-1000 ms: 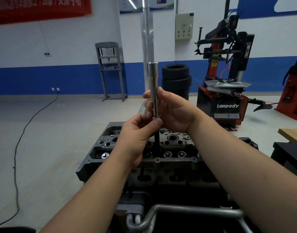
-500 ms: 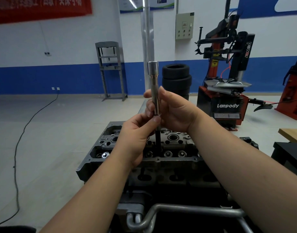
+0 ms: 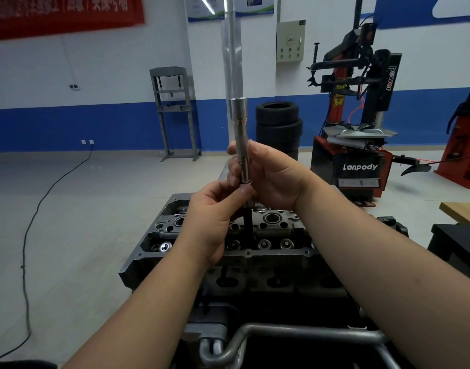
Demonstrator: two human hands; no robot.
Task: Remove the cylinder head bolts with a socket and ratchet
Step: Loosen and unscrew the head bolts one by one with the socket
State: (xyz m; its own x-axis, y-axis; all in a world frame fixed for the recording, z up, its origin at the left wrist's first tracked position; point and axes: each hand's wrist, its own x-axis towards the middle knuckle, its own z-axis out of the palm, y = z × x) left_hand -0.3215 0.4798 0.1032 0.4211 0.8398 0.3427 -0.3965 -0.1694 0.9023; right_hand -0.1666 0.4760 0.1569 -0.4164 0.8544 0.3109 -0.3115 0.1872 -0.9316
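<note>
Steel socket stands upright above the cylinder head, gripped by the right hand. The left hand pinches the dark bolt hanging from its lower end. Apparently a loosened bolt is being freed from the socket; next, pull it out and set it aside.

socket: we saw plain bright silver
bolt: we saw black
cylinder head: we noted dull grey metal
wall: we saw white above, a blue band below
banner: we saw red with pale lettering
tyres: we saw black
tyre changer: we noted red and black, white lettering
floor: we saw pale grey
cable: we saw black
</note>
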